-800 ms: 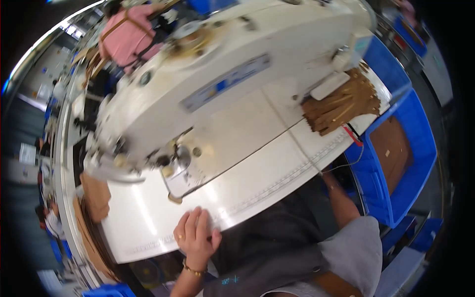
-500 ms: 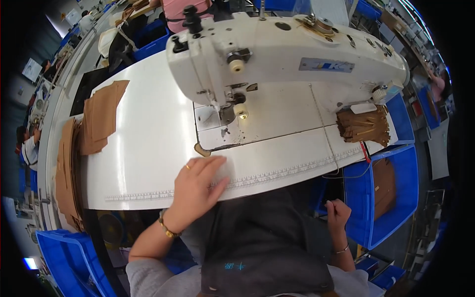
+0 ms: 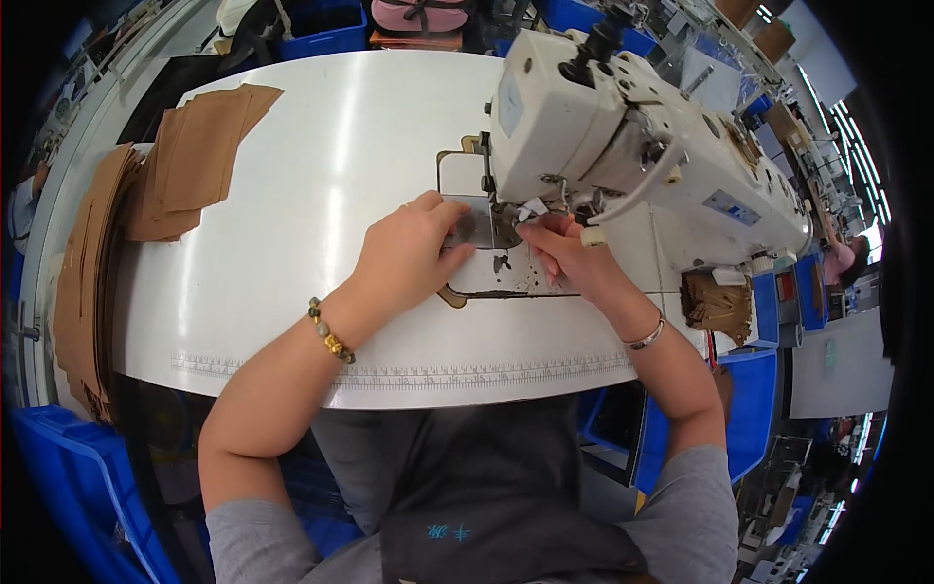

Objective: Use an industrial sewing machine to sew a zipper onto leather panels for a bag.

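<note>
The right hand's fingers are bunching close together below the head of the white sewing machine; whether that right hand is gripping the small whitish bit at its tips, I cannot tell. The left hand is reaching over the metal plate, its thumb standing apart from its bent fingers. A beaded bracelet is circling the left wrist. Brown pieces are lying at the table's left, brown strips at its right.
</note>
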The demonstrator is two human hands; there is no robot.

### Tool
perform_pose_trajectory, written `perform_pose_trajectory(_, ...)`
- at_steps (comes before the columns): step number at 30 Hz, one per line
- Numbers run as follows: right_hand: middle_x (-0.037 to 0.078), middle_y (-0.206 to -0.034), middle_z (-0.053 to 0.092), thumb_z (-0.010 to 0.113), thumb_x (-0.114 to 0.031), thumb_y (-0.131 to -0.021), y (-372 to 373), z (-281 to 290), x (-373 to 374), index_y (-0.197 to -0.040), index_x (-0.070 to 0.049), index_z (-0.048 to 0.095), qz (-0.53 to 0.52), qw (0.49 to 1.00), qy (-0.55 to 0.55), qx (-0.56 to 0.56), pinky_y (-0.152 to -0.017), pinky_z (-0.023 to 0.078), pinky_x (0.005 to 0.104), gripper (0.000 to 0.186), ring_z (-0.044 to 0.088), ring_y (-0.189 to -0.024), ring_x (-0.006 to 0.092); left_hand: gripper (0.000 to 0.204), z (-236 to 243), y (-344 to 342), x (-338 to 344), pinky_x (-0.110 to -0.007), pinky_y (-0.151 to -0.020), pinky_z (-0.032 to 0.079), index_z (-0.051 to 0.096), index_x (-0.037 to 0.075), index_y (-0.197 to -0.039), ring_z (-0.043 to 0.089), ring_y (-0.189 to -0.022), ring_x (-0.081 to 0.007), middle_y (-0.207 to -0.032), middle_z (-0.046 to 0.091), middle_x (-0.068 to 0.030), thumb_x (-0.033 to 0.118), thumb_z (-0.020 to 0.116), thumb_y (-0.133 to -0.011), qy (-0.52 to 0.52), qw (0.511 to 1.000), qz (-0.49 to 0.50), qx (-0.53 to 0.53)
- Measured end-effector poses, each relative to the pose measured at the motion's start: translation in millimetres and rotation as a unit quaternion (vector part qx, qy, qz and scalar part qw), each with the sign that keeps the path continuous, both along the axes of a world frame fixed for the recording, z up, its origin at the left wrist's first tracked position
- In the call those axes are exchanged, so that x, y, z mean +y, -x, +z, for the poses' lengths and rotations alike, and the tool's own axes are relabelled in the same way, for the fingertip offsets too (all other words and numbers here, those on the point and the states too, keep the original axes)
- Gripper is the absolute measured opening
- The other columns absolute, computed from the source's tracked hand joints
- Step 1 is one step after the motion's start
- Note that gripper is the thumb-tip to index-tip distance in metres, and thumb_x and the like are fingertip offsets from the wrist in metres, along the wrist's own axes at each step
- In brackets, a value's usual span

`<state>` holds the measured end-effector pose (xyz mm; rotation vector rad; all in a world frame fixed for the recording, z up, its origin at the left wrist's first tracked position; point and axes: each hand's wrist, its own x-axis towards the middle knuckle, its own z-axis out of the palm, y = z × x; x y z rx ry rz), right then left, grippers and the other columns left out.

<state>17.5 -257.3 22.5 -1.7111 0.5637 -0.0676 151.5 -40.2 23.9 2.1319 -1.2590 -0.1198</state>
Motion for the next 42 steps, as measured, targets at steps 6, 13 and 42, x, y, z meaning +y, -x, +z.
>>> perform_pose_trajectory(6,-0.001,-0.072,0.063,0.077,-0.016,-0.095,-10,-6,8,-0.088,-0.003,0.068,-0.078,0.997,-0.014,0.018,-0.047,0.041,0.0267,0.017,0.053,-0.055,0.0075,0.032,2,-4,1,-0.038,-0.075,0.056,0.072,0.009,-0.119,0.070,-0.084,-0.0259,-0.102,0.068,-0.0065,0.019,0.077,-0.089,-0.006,1.000,-0.024,0.011)
perform_pose_trajectory(13,0.001,-0.080,0.069,0.074,-0.010,-0.093,15,2,28,-0.097,-0.006,0.073,0.132,0.954,0.248,-0.106,-0.056,0.046,0.0290,0.005,0.059,-0.062,0.0104,0.030,1,-3,0,-0.038,-0.074,0.056,0.072,0.008,-0.116,0.070,-0.086,-0.0268,-0.100,0.068,-0.0069,0.019,0.077,-0.089,0.005,1.000,-0.014,0.016)
perform_pose_trajectory(42,-0.004,-0.071,0.056,0.072,-0.012,-0.084,12,-13,31,-0.096,-0.013,0.071,0.140,0.716,0.639,-0.244,-0.041,0.041,0.0314,0.012,0.058,-0.053,0.0116,0.018,2,8,-7,-0.040,-0.075,0.054,0.072,0.008,-0.105,0.070,-0.087,-0.0284,-0.098,0.067,-0.0090,0.016,0.078,-0.090,0.038,0.998,0.028,-0.030)
